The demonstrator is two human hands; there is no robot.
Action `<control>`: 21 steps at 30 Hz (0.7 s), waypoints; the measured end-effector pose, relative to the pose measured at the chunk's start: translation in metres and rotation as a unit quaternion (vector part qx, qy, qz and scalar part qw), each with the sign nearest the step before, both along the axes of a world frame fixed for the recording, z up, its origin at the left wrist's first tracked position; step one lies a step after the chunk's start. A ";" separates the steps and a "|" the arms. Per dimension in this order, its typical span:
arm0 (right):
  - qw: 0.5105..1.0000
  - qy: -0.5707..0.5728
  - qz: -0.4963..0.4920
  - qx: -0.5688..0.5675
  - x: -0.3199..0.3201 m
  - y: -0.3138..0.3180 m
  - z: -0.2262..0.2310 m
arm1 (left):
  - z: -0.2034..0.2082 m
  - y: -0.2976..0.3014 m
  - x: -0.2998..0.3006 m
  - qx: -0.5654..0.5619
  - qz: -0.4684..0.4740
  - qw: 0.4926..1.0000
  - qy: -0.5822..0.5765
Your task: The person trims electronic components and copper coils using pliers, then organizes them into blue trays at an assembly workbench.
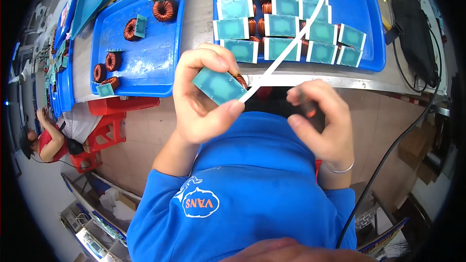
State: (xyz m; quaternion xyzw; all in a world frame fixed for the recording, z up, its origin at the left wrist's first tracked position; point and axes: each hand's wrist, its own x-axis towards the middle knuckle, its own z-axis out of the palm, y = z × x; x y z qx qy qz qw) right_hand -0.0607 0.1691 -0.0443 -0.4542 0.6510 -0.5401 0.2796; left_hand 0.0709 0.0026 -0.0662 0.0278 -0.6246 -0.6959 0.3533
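Observation:
My left hand (196,99), out in front of my body near the table edge, grips a copper-wound toroid coil by its green circuit board (219,86). The board's flat face is turned up, and a little copper winding shows behind it. A long white tape strip (286,51) runs from the board's right corner, by my left thumb, up over the right tray and out of view. To the right, my right hand (324,119) is curled around a small dark object with an orange-red part (309,108). Motion blur and the fingers hide its kind.
The right blue tray (371,43) holds rows of coils, green boards up, with white strips on their edges. Several loose coils lie in the left blue tray (150,77). A black bag (415,34) and cable lie at right. Another person sits far left, near red stools (109,128).

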 end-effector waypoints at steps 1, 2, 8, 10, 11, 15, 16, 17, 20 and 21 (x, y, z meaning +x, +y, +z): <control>1.000 0.022 0.017 0.010 0.002 0.000 -0.001 | 0.000 0.000 0.000 0.000 0.000 1.000 0.000; 0.998 0.043 0.034 0.020 0.004 -0.001 -0.002 | 0.000 0.001 0.000 -0.009 0.006 1.000 -0.001; 0.994 0.098 0.036 0.027 0.009 -0.010 -0.005 | 0.001 0.002 0.002 -0.054 0.016 0.998 -0.010; 0.993 0.106 0.034 0.028 0.009 -0.011 -0.004 | 0.001 0.002 0.002 -0.071 0.017 0.997 -0.010; 0.993 0.109 0.035 0.029 0.009 -0.011 -0.004 | 0.000 0.001 0.002 -0.086 0.020 0.996 -0.006; 0.991 0.126 0.037 0.017 0.008 -0.012 -0.005 | 0.001 0.003 0.001 -0.123 0.023 0.992 -0.015; 0.991 0.125 0.037 0.017 0.008 -0.012 -0.005 | 0.001 0.003 0.001 -0.123 0.023 0.992 -0.015; 0.991 0.125 0.037 0.018 0.009 -0.011 -0.006 | 0.001 0.003 0.000 -0.134 0.027 0.991 -0.013; 0.989 0.141 0.030 0.021 0.009 -0.011 -0.007 | 0.002 0.003 -0.001 -0.168 0.034 0.985 -0.015; 0.987 0.159 0.024 0.021 0.009 -0.010 -0.007 | 0.002 0.002 -0.001 -0.191 0.037 0.981 -0.019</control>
